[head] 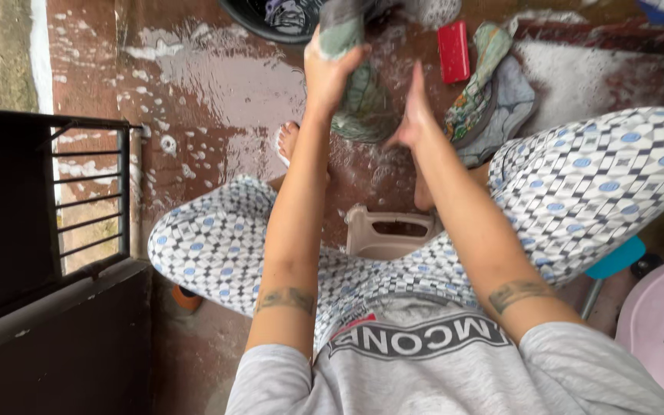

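Gripping a wet green-grey cloth, the person's left hand is closed around its upper end, holding it up above the soapy floor. The right hand presses flat and open against the cloth's lower right side, fingers straight, thumb side towards the camera, grasping nothing. The cloth hangs between the two hands, just in front of the person's knees. To its right a red block of soap lies on the floor, touching a small heap of patterned and grey-blue laundry. A dark basin stands at the top edge, beyond the left hand. The person sits on a low beige plastic stool. A pink tub shows at the lower right, and a dark metal railing stands at the left.
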